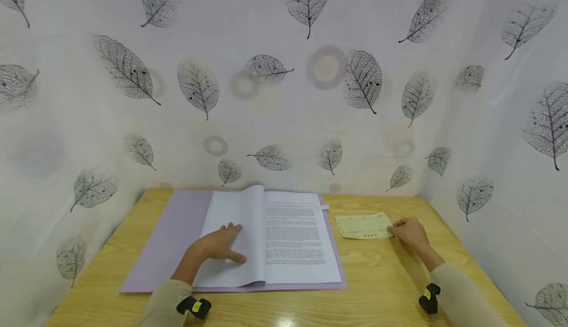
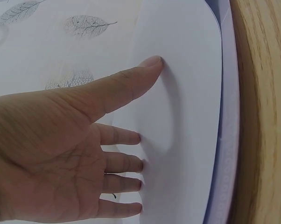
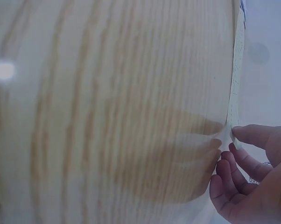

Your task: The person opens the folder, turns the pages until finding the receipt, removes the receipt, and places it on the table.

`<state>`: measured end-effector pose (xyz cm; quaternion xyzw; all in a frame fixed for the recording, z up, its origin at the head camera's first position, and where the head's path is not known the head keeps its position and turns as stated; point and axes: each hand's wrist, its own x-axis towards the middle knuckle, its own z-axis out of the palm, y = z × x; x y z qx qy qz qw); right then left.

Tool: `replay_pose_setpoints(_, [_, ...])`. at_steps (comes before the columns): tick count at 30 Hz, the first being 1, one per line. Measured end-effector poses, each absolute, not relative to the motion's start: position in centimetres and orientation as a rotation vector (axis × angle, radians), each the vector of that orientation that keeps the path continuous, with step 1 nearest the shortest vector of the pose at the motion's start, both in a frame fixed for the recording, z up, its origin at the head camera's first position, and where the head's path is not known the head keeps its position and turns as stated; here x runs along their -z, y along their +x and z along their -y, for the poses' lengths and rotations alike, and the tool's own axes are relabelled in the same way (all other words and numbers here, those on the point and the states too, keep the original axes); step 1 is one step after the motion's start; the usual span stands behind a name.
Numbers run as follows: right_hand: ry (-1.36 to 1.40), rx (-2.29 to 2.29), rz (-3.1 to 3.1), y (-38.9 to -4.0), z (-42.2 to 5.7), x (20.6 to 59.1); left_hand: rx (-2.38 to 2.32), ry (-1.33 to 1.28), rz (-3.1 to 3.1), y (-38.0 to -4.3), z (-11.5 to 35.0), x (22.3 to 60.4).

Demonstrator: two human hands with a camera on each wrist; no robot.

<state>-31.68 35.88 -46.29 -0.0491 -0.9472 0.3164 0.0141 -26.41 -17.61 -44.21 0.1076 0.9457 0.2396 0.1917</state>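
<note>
A purple folder (image 1: pixel 184 228) lies spread on the table with a stack of printed pages (image 1: pixel 295 238) inside. My left hand (image 1: pixel 222 243) rests with straight, spread fingers on the turned white pages (image 1: pixel 253 208) left of the fold. In the left wrist view, the thumb and fingertips of the left hand (image 2: pixel 75 154) press against the white paper (image 2: pixel 192 107). To the right of the folder, my right hand (image 1: pixel 410 233) pinches the right edge of a small pale green paper slip (image 1: pixel 364 226). Seen edge-on in the right wrist view, the slip (image 3: pixel 236 79) meets the thumb of the right hand (image 3: pixel 252 172).
The wooden table (image 1: pixel 377 277) carries the folder and slip. A small white tab (image 1: pixel 325 207) sticks out at the folder's right edge. Behind and on both sides hangs a white curtain (image 1: pixel 275 120) with a leaf print. Black bands (image 1: pixel 194 307) are on both wrists.
</note>
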Motion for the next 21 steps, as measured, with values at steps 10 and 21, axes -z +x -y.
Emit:
replay_pose_setpoints(10, [-0.143, -0.94, 2.946, -31.44, -35.61, 46.63, -0.671, 0.301, -2.655, -26.41, 17.61, 44.18])
replay_pose_setpoints(21, [-0.162, -0.945, 2.945, -31.28, -35.24, 46.4, -0.678, 0.295, -2.657, -26.33, 17.5, 44.06])
